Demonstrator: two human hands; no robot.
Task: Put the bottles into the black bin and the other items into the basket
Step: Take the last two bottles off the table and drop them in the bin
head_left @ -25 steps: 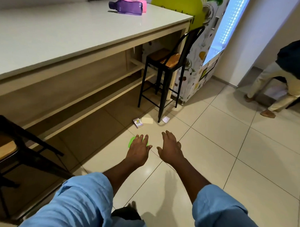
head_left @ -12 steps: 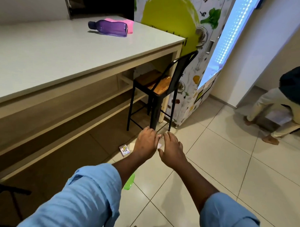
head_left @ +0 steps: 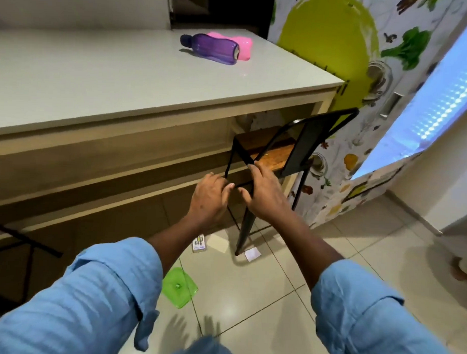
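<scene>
So the purple bottle (head_left: 209, 47) lies on its side on the white table (head_left: 98, 79), with its long axis left-right, cap to the left and base touching a pink bottle (head_left: 243, 46). The left hand (head_left: 209, 197) and right hand (head_left: 266, 196) hover in front of the black chair (head_left: 307, 142), fingers loosely bent and gripping nothing. A green lid (head_left: 179, 286) and a small box (head_left: 199, 243) lie on the floor.

The purple bottle (head_left: 210, 47) hides most of the pink item (head_left: 244, 44).

Home kitchen: vegetable-printed fridge (head_left: 384, 84), counter table (head_left: 124, 77), tiled floor (head_left: 370, 234).
</scene>
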